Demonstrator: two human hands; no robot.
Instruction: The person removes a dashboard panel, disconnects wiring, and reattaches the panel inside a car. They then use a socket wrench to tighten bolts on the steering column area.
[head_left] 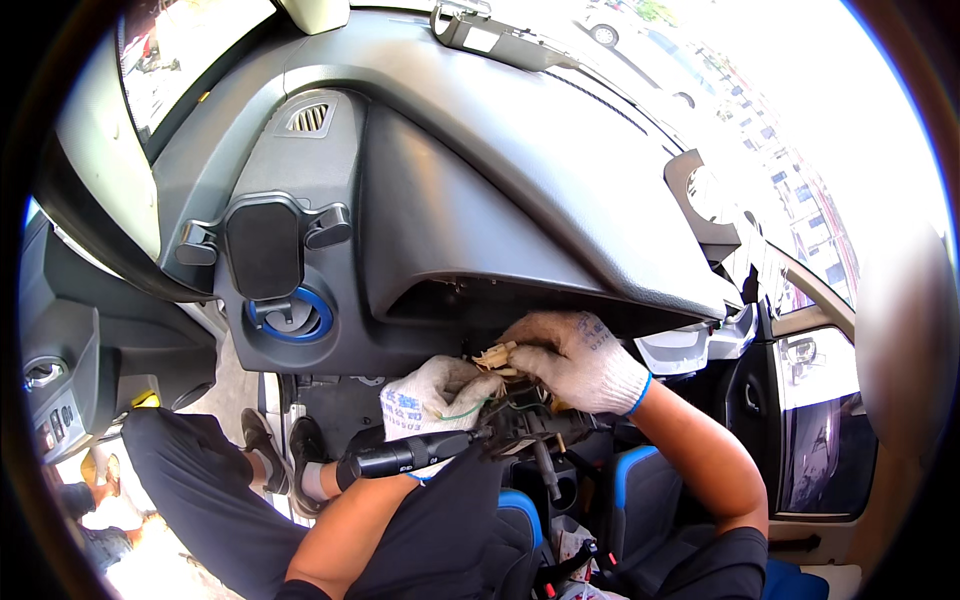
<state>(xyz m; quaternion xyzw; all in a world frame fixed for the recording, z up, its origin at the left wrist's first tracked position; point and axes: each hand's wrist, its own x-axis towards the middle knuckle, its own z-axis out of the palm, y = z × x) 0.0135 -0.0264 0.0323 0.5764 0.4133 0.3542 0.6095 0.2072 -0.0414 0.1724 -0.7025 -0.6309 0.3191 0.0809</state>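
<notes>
My left hand [435, 395], in a white printed knit glove, has curled fingers on a bundle of cream connectors [492, 358] with a thin green wire [470, 410] running by it. My gloved right hand [570, 360] grips the same connectors from the right, beneath the open recess of the dashboard. Just below both hands is an exposed steering column [535, 435] with a black control stalk [410, 455] pointing left. The fingertips are partly hidden among the connectors and wires.
The grey dashboard [460, 130] carries a phone holder [262, 240] beside a blue-ringed vent at the left. The door [90, 330] stands open there. Below are my dark-trousered legs and blue-edged seats [635, 500]. Part of another person [100, 490] shows outside at lower left.
</notes>
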